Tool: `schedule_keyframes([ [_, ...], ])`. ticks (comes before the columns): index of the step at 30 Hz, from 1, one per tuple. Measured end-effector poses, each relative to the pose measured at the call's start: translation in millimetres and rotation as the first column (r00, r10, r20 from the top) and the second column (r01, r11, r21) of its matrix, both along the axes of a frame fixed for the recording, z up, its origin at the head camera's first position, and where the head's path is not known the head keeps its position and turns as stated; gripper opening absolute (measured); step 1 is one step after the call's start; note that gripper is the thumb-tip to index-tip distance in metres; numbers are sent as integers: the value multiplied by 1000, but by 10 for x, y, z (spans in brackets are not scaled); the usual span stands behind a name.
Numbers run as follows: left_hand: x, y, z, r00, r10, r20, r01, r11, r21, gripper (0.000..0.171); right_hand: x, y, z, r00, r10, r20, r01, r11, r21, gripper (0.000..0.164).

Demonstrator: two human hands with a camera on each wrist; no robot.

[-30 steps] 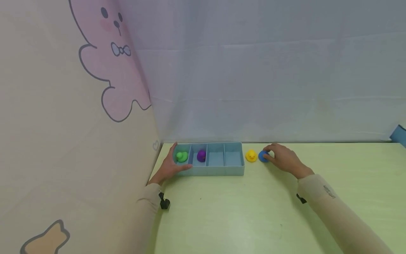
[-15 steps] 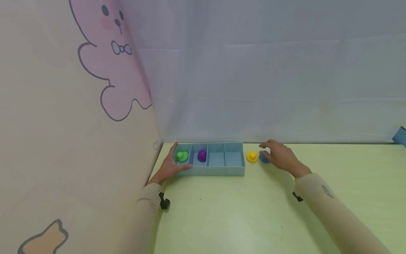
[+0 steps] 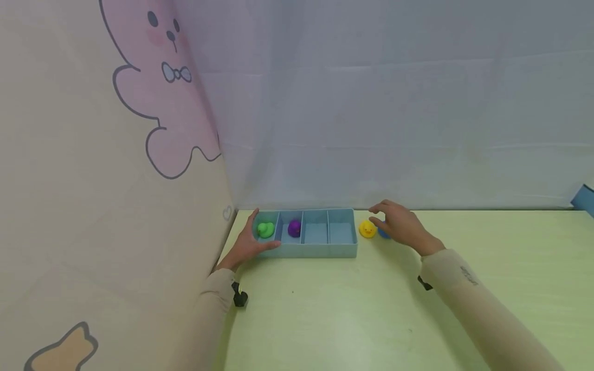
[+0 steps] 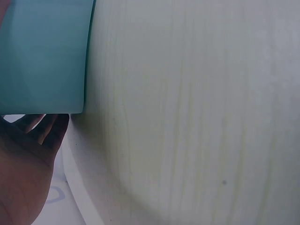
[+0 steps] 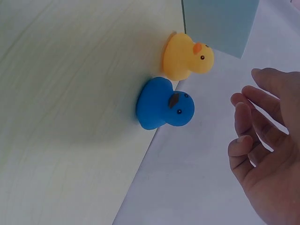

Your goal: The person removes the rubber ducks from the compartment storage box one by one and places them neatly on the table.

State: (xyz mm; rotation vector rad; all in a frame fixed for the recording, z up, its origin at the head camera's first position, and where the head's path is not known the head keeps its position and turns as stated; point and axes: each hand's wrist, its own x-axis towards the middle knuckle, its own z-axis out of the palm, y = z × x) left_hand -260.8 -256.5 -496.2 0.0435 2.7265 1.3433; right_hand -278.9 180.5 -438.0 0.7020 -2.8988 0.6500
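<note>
A light blue divided box (image 3: 320,251) stands at the back of the table. My left hand (image 3: 246,245) holds its left end, thumb along the front wall and fingers round the far corner. Inside lie a green rubber duck (image 3: 265,230) in the leftmost compartment and a purple duck (image 3: 294,228) in the second. Right of the box sits a yellow rubber duck (image 3: 367,229), with a blue rubber duck (image 5: 157,105) beside it. Over these two hovers my right hand (image 3: 402,226), fingers loosely bent and holding nothing; it partly hides the blue duck in the head view.
The pale wooden table (image 3: 352,309) ends at a grey-white curtain (image 3: 394,113) behind the box. A cream wall covering (image 3: 93,206) with a pink bear print borders the left. At the far right edge a blue object (image 3: 583,198) is partly visible.
My right hand has let go of the blue duck, risen a little and shifted left, toward the yellow duck. The blue duck stays on the table, and my left hand keeps its hold.
</note>
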Motion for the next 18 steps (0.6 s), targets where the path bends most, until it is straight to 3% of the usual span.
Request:
schedule_keyframes([
  [18,-10,-75,-18,1000,-16,-16,16,1000,6,131,85,-411,73,999,46,-3,-47,999,-11,32],
])
